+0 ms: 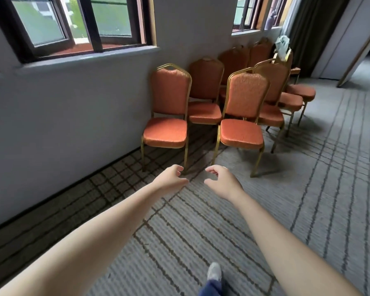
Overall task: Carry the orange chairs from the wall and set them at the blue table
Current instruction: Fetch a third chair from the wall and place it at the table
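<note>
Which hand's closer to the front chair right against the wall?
Left. The left hand is just below the wall-side chair, by its front leg; the right hand sits further right, before the neighbouring chair. Both hold nothing.

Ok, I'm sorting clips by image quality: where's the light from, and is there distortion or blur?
Head view: daylight enters through the windows, with soft shadows beneath the orange chairs; the wide lens bows the window sill; the farthest chairs look smeared; left hand and right hand are fairly sharp.
</note>
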Available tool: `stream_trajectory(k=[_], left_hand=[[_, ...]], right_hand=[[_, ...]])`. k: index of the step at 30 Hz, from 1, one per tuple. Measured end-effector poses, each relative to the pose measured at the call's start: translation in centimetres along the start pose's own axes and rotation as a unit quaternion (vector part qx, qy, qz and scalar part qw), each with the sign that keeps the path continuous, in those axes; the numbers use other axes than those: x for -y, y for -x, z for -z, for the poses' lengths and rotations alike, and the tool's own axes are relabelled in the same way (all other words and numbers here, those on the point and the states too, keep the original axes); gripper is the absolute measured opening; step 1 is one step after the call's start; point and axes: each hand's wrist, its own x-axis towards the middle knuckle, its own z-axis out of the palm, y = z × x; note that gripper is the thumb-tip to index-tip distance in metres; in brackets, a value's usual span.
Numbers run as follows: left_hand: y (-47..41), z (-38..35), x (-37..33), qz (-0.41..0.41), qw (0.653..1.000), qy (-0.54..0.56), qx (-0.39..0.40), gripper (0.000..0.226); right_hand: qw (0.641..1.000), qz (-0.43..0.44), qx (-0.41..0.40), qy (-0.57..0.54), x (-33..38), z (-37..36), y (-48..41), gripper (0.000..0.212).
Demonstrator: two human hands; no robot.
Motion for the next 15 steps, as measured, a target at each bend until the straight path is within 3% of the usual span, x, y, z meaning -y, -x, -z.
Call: stream_trajectory(k=[8,15], left_hand=[[-20.2,2.5,-6.0,0.055,0.996,0.047,-0.057,0.061],[-35.4,6.2,-8.3,0.075,0.989,0.081,-0.097,0.055]], right_hand=[[0.997,0.055,0.04,0.024,-1.6,7.9,-23.6,0.041],[0.99,0.096,0.084,0.052,-0.7,9.8,-40.9,0.044]])
